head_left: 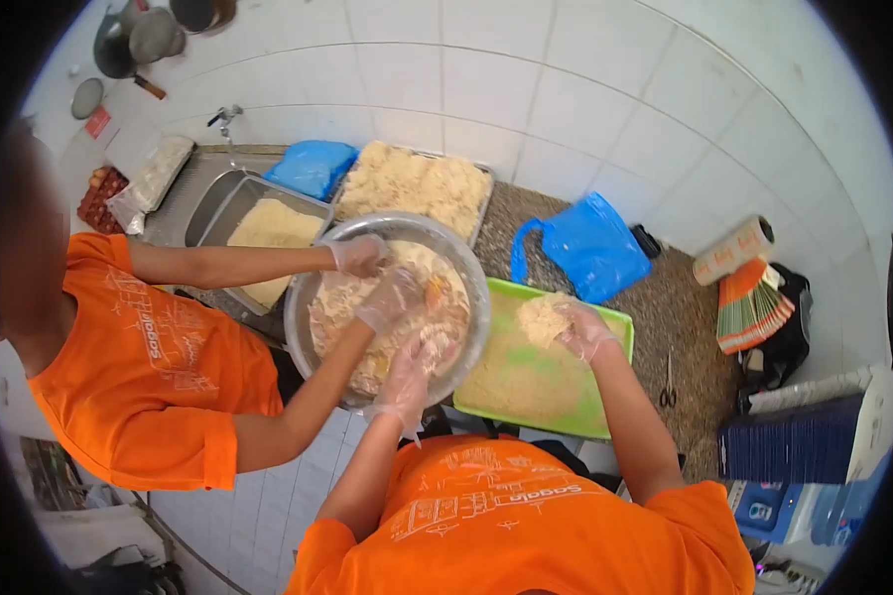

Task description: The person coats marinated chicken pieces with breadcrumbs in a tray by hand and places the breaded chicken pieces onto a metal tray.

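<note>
My left hand (411, 375), in a clear plastic glove, is inside the large metal bowl (473, 281) at its near side. Its fingers curl among pale, flour-coated pieces (342, 332) of what looks like raw meat; what they hold is blurred by the coating. A crumb-coated piece (543, 320) is gripped in my gloved right hand (587, 333), above the green tray (511, 421) with a layer of fine crumbs (506, 382). In the same bowl are a co-worker's two gloved hands (392, 299), reaching in from the left.
Behind the bowl stands a tray heaped with crumb-coated pieces (407, 183). A metal pan (213, 223) holding crumbs sits by the tap (225, 117). Blue plastic bags (595, 248), scissors (669, 387) and a wrap roll (732, 252) lie on the counter. The co-worker (159, 367) stands close at left.
</note>
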A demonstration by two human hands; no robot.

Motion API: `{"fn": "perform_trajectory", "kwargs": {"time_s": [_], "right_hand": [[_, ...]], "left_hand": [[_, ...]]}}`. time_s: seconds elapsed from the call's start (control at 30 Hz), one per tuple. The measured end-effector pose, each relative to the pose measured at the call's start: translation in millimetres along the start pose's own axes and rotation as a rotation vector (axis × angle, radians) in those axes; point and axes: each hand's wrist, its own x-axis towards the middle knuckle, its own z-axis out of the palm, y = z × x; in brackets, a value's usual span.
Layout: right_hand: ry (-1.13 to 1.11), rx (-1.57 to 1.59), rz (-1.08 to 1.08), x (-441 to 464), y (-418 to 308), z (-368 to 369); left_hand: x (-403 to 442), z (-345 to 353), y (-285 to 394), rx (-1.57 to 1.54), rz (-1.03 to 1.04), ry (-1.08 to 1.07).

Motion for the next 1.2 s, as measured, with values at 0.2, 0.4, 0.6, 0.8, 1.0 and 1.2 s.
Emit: {"fn": "perform_trajectory", "kwargs": {"time_s": [0.2, 0.4, 0.6, 0.8, 1.0, 1.2], "right_hand": [[-0.171, -0.28, -0.348, 85.8, -88.8, 132.1], [0.104, -0.805, -0.51, 187.4, -116.5, 258.9], [-0.146, -0.791, -0.508, 312.2, -80.8, 319.5], [-0.183, -0.942, -0.286, 332.8, -59.6, 386.8], [-0.153, -1.855, -0.729, 383.5, -50.1, 408.9], [-0.1, -2.016, -0.788, 353.5, -39.4, 434.8]], "left_hand": [[-5.7, -19.9, 5.9, 0.098, -0.028, 0.019], [-9.5, -43.4, -3.5, 0.03, -0.057, 0.007], [-10.5, -59.7, -8.4, -0.022, -0.078, 0.023], [3.3, -69.1, -22.8, -0.144, -0.103, 0.027], [10.9, -74.8, -51.7, -0.172, -0.107, 0.007], [12.3, -86.0, -78.7, -0.151, -0.044, 0.111]]}}
